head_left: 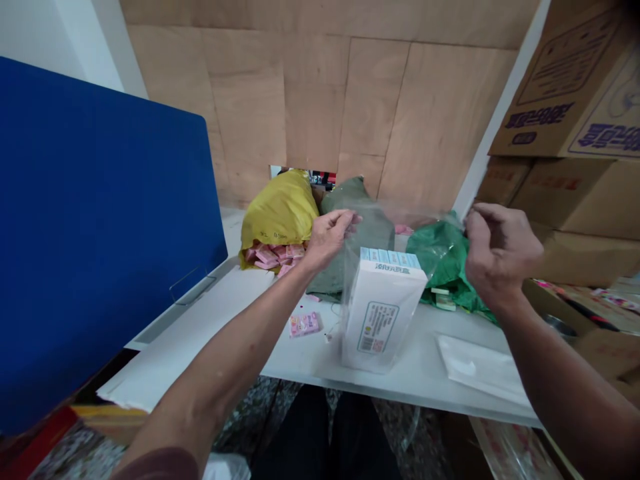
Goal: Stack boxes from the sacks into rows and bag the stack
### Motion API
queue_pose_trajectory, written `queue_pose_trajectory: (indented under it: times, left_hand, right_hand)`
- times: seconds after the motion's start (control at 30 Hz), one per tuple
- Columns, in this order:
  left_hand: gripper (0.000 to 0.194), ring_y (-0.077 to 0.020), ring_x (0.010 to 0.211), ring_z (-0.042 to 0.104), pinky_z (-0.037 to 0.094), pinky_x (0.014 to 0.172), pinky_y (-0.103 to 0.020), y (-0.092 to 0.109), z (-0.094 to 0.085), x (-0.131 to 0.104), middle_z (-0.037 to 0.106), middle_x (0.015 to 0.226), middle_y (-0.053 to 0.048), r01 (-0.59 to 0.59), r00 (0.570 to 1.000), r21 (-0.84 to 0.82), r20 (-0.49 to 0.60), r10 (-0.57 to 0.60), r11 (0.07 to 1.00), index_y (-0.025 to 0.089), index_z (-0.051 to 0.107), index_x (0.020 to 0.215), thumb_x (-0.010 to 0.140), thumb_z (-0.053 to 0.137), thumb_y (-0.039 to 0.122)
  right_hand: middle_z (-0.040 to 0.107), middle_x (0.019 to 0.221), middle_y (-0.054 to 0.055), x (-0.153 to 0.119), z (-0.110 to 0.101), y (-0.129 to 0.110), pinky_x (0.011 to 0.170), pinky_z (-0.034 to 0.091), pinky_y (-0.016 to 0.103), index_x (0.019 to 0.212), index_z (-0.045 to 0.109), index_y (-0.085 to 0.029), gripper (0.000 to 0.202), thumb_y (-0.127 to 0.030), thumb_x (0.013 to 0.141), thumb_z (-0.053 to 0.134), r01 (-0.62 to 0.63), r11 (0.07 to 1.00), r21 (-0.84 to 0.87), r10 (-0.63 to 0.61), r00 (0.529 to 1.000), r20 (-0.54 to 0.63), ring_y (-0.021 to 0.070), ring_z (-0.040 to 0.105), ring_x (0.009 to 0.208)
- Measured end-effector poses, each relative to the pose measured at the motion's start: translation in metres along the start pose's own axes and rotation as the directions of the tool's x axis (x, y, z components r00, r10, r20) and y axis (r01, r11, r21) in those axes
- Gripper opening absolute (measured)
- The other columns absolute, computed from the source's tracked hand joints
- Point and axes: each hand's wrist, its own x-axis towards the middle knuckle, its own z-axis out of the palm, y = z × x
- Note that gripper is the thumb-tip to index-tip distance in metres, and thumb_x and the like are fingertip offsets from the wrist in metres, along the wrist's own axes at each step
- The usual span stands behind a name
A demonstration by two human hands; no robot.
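Note:
A tall white carton (pixel 383 313) with printed text and a barcode stands upright on the white table. Several light-blue small boxes (pixel 389 257) show at its top. Around the carton hangs a clear plastic bag (pixel 430 257), its mouth stretched wide above it. My left hand (pixel 331 233) pinches one side of the bag's mouth. On the opposite side my right hand (pixel 500 250) is closed on the other edge of the bag, with its fingers curled. A small pink box (pixel 304 325) lies on the table left of the carton.
Behind stand a yellow sack (pixel 280 210) spilling pink boxes, a grey-green sack (pixel 370 227) and a green bag (pixel 445 250). Flat clear bags (pixel 480 367) lie at right. Cardboard boxes (pixel 575 200) are stacked on the right; a blue panel (pixel 110 220) rises at left.

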Motion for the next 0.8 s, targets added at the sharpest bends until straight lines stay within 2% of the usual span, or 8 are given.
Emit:
queue_pose_trajectory:
  times: [0.03,0.1,0.17,0.23,0.33,0.43,0.6,0.8]
  left_hand:
    - [0.028,-0.0131,0.076,0.07,0.056,0.069,-0.023,0.0,0.001,0.001,0.081,0.096,-0.009,-0.004,1.0,-0.001,-0.006,0.004,1.0,0.015,0.079,0.092,0.091,0.069,0.042]
    - [0.027,-0.0135,0.076,0.07,0.057,0.071,-0.024,0.001,0.004,0.002,0.081,0.095,-0.008,-0.023,1.0,-0.007,-0.02,0.023,1.0,0.015,0.079,0.092,0.09,0.07,0.041]
    - [0.027,-0.015,0.081,0.072,0.058,0.075,-0.026,0.005,0.006,0.0,0.081,0.096,-0.008,-0.062,0.998,-0.011,-0.023,0.062,0.998,0.015,0.08,0.094,0.09,0.07,0.04]
    - [0.026,-0.0164,0.084,0.073,0.06,0.078,-0.027,0.01,0.007,-0.002,0.081,0.096,-0.008,-0.124,0.992,0.015,-0.004,0.124,0.992,0.015,0.08,0.095,0.091,0.07,0.039]
    - [0.026,-0.016,0.08,0.072,0.059,0.076,-0.026,0.018,0.005,-0.005,0.08,0.089,-0.006,-0.222,0.975,0.1,0.052,0.217,0.97,0.015,0.08,0.088,0.093,0.067,0.037]
    - [0.027,-0.0153,0.077,0.07,0.058,0.075,-0.026,0.02,0.0,-0.007,0.079,0.084,-0.004,-0.278,0.958,0.16,0.113,0.263,0.947,0.015,0.082,0.093,0.095,0.065,0.037]
    - [0.031,-0.0161,0.083,0.073,0.057,0.08,-0.026,0.024,-0.006,-0.008,0.081,0.098,-0.005,-0.361,0.921,0.206,0.234,0.313,0.909,0.016,0.082,0.113,0.098,0.061,0.031]
    - [0.031,-0.0187,0.091,0.072,0.053,0.084,-0.028,0.034,-0.002,-0.013,0.081,0.102,-0.003,-0.475,0.868,0.352,0.337,0.365,0.806,0.019,0.082,0.115,0.101,0.055,0.028]
  right_hand:
    - [0.077,0.105,0.01,-0.001,0.0,-0.015,0.092,0.058,0.038,0.115,0.076,-0.02,0.021,-0.025,0.097,0.068,0.147,0.989,0.02,-0.147,0.989,0.001,0.0229,0.073,0.098]
    - [0.078,0.106,0.006,-0.003,0.008,-0.043,0.089,0.061,0.036,0.119,0.073,-0.025,0.024,-0.021,0.095,0.069,0.355,0.927,0.12,-0.368,0.923,0.11,0.0213,0.074,0.097]
    - [0.077,0.109,0.006,-0.005,0.026,-0.062,0.087,0.062,0.035,0.122,0.071,-0.026,0.025,-0.022,0.098,0.067,0.418,0.887,0.197,-0.457,0.858,0.234,0.0204,0.074,0.098]
    - [0.077,0.111,0.007,-0.003,0.049,-0.069,0.09,0.062,0.036,0.123,0.07,-0.024,0.022,-0.025,0.103,0.06,0.409,0.887,0.215,-0.458,0.837,0.299,0.0208,0.074,0.102]
    - [0.076,0.116,0.01,0.006,0.081,-0.063,0.097,0.06,0.04,0.125,0.069,-0.02,0.025,-0.028,0.108,0.052,0.394,0.895,0.207,-0.444,0.831,0.335,0.0227,0.071,0.109]
    - [0.074,0.118,0.013,0.016,0.097,-0.054,0.098,0.058,0.042,0.125,0.067,-0.017,0.028,-0.031,0.109,0.05,0.425,0.89,0.164,-0.454,0.794,0.405,0.0254,0.07,0.112]
    - [0.075,0.118,0.014,0.027,0.093,-0.052,0.093,0.056,0.039,0.123,0.068,-0.016,0.027,-0.028,0.109,0.048,0.525,0.846,0.09,-0.482,0.684,0.548,0.0261,0.069,0.108]
    - [0.077,0.111,0.013,0.039,0.077,-0.054,0.085,0.053,0.036,0.119,0.07,-0.016,0.031,-0.031,0.111,0.044,0.635,0.773,0.02,-0.511,0.603,0.613,0.0248,0.07,0.099]
